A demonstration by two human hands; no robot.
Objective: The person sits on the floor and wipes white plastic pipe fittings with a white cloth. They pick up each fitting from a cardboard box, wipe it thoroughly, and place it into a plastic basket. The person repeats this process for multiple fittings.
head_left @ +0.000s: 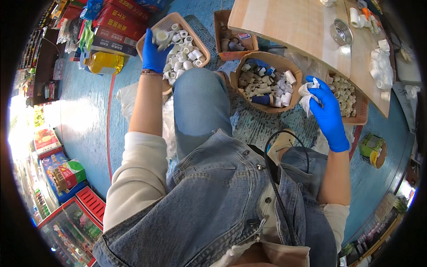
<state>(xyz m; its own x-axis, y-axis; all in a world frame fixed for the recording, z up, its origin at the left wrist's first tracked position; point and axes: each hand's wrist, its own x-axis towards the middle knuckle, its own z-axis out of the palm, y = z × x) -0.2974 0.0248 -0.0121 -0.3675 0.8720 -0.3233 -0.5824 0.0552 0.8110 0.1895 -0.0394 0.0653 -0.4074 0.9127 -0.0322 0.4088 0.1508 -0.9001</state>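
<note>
My left hand (154, 57), in a blue glove, is over a peach-coloured plastic basket (207, 55) of white pipe fittings. Between its fingers and thumb is a white pipe fitting (162, 36), smeared by motion. My right hand (328, 111), gloved in blue too, pinches a crumpled white cloth (307, 95). It is held just right of a round cardboard box (235, 80) full of mixed white, grey and blue fittings. Partly behind my right hand, a second basket (361, 116) holds several cream-coloured fittings.
A wooden table (284, 22) reaches in at the upper right, with a metal bowl (341, 32) and white fittings on it. A small carton (235, 54) stands behind the round box. Red boxes (122, 20) and a yellow oil bottle (106, 63) are at the upper left.
</note>
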